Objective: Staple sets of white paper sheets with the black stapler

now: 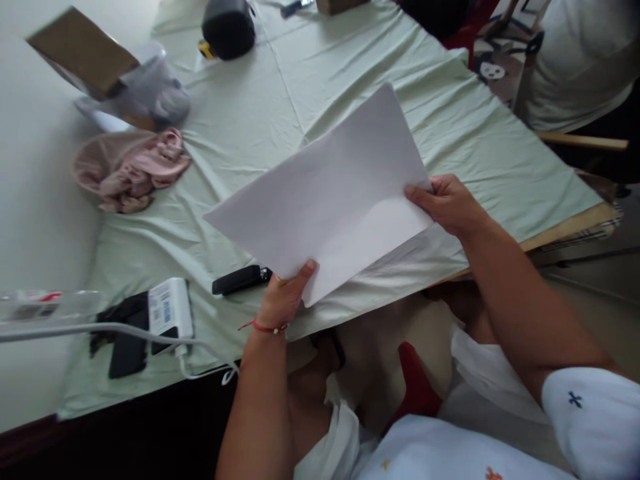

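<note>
A blank white sheet of paper (330, 193), or a thin stack of it, is held tilted above the cloth-covered table. My left hand (286, 293) grips its near left corner, thumb on top and fingers hidden underneath. At the right edge my right hand (447, 203) pinches it the same way, thumb on the upper face. A black stapler-like object (241, 280) lies on the cloth just left of my left hand, its right end partly hidden by that hand.
Pale green cloth (240, 160) covers the table. On its left lie a pink fabric bundle (143, 170), a white box (171, 307) with a cable, a black phone-like slab (129, 347) and a plastic bottle (50, 307). A black case (229, 28) stands at the back. Another person (583, 63) sits at right.
</note>
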Demonstrator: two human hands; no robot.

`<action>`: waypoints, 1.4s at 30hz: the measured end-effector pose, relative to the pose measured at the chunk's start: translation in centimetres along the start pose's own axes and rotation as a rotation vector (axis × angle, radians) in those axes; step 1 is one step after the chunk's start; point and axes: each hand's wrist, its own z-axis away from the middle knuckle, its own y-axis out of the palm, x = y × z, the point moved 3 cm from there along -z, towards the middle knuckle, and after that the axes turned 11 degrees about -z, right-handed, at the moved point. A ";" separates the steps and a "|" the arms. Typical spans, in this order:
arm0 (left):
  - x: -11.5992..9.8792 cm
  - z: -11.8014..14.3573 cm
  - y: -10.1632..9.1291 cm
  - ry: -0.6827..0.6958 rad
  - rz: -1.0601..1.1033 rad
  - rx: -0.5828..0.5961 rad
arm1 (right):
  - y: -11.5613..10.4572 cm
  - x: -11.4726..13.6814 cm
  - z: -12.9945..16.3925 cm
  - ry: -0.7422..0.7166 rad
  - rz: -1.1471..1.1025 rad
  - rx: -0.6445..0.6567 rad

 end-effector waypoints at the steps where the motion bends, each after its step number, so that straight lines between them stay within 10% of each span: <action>1: 0.0 0.0 0.1 -0.011 0.007 0.005 | 0.0 0.1 0.0 -0.006 0.005 -0.004; 11: -0.6 0.5 0.3 0.016 0.075 0.028 | -0.5 0.5 0.2 -0.026 -0.008 -0.055; 20: -2.5 1.9 2.1 -0.271 0.317 0.483 | -1.6 0.7 0.2 -0.112 -0.068 -0.119; 33: -2.9 1.7 1.4 -0.175 0.232 0.377 | -2.2 -0.3 0.2 0.219 -0.124 0.026; 42: -1.6 1.5 1.0 -0.398 0.399 0.229 | -1.2 -0.6 0.3 0.344 -0.072 0.064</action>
